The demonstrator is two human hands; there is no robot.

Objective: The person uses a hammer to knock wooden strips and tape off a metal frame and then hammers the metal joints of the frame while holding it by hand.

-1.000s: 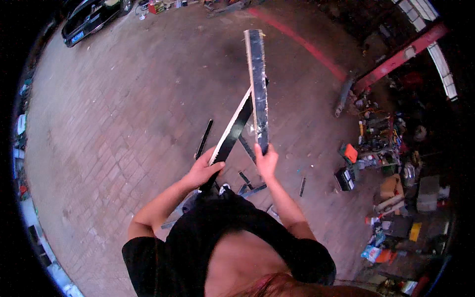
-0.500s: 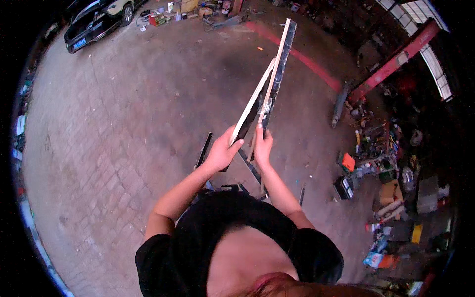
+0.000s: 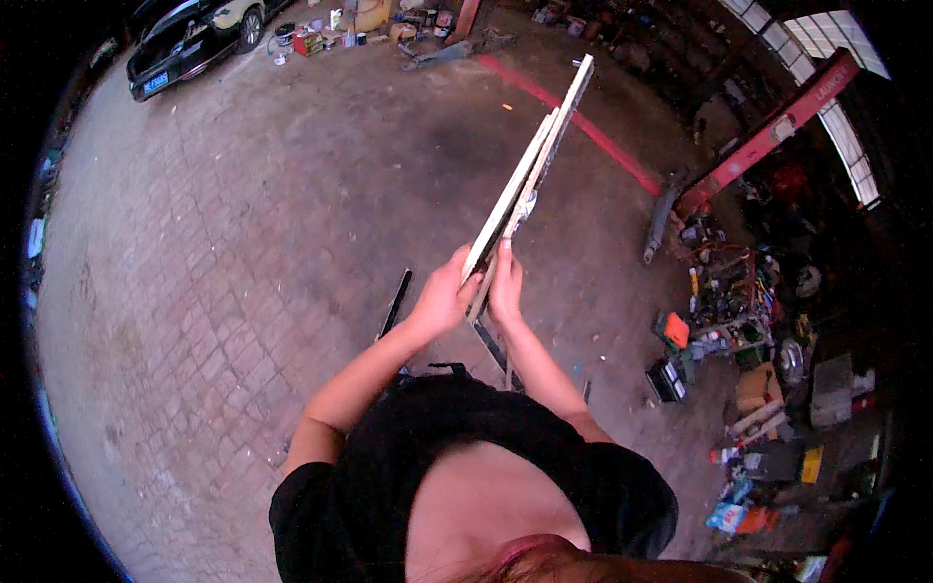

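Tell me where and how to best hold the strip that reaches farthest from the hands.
Perhaps around the middle of the farther-reaching strip, from the right: being long and narrow, it should balance there, and the other strip runs close along its left side. The right hand holds it toward its near end.

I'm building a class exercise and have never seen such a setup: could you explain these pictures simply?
No machine here: these are a person's bare left hand and right hand. The view comes from a wide camera on the person's head, looking down, so straight edges bend. The left hand holds a long board and the right hand a second board, slanting close together. On the floor lies a dark strip; a cardboard box is at the right, a car at the upper left.
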